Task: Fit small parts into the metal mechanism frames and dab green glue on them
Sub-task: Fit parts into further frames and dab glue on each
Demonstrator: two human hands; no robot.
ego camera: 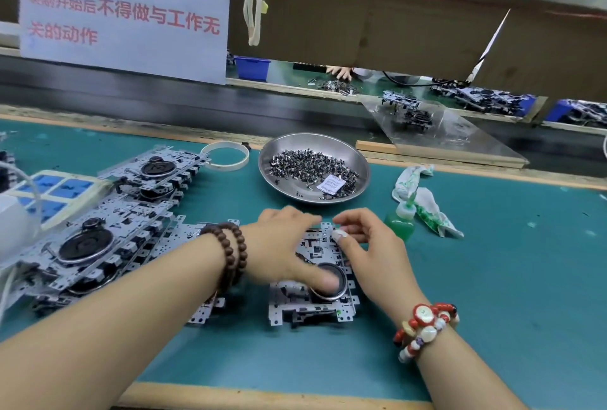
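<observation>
A metal mechanism frame lies flat on the green mat in front of me. My left hand lies over its upper left, thumb pressing on the round black wheel; the far fingers curl at the frame's top edge. My right hand hovers over the frame's upper right corner with fingers curled as if pinching; any small part between them is too small to see. A steel dish of small dark parts sits behind the frame. A green glue bottle stands just right of my right hand.
Several stacked mechanism frames fill the left of the mat. A white ring, a blue-and-cream tray and a stained rag lie around the dish. A conveyor belt runs behind, with another person's hand beyond it.
</observation>
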